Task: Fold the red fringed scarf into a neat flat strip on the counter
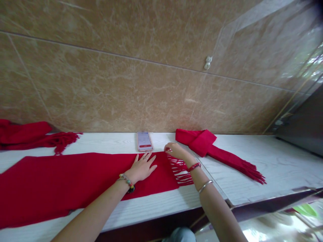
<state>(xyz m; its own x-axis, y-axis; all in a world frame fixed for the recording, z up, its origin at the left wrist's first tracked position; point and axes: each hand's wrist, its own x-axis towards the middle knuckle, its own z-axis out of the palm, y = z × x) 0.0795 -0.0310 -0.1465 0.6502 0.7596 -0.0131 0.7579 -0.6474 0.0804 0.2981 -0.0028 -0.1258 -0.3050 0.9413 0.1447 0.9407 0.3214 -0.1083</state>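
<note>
A wide red fringed scarf (83, 178) lies spread along the white counter, running off the left edge of the view. My left hand (142, 167) rests flat on it with fingers spread, close to its right end. At the fringe end, my right hand (176, 151) is bent over the scarf's far corner with its fingers curled together. What sits between those fingertips is too small to make out, though they touch the edge where the fringe begins. The fringe strands (182, 171) lie loosely toward the right, partly under my right wrist.
A phone (144, 141) lies against the wall behind the scarf. To the right is a second red scarf (202, 143), folded into a knot shape with its fringe out. Another red scarf (27, 134) is bunched at the far left. The counter's front edge (156, 220) runs below my arms.
</note>
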